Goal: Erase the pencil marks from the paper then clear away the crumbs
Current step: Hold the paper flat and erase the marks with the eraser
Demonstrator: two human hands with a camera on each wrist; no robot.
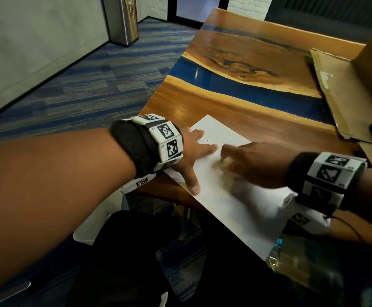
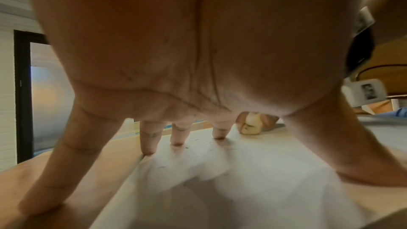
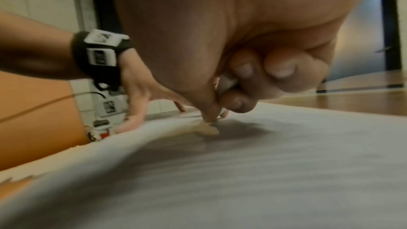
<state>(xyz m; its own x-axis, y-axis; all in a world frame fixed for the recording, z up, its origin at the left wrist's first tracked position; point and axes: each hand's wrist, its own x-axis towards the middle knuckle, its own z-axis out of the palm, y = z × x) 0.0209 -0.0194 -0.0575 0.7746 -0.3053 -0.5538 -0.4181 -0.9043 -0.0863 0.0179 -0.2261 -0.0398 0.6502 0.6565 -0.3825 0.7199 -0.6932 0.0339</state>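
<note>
A white sheet of paper (image 1: 229, 196) lies at the near edge of the wooden table (image 1: 236, 103). My left hand (image 1: 193, 151) presses flat on the paper's left part, fingers spread and straight; in the left wrist view the fingertips (image 2: 176, 141) touch the paper (image 2: 220, 180) among small dark crumbs (image 2: 193, 144). My right hand (image 1: 247, 165) is blurred and pinches a pale eraser (image 2: 250, 126) whose tip rests on the sheet. In the right wrist view the curled fingers (image 3: 242, 83) hold the eraser (image 3: 207, 129) against the paper (image 3: 264, 171). Faint pencil marks (image 1: 211, 138) show near the far corner.
A flattened cardboard box (image 1: 346, 96) lies on the table at the right. The table's left edge drops to blue carpet (image 1: 92, 85). A steel bin (image 1: 123, 18) stands by the far wall. Crinkled plastic wrap (image 1: 295, 262) sits near the paper's lower corner.
</note>
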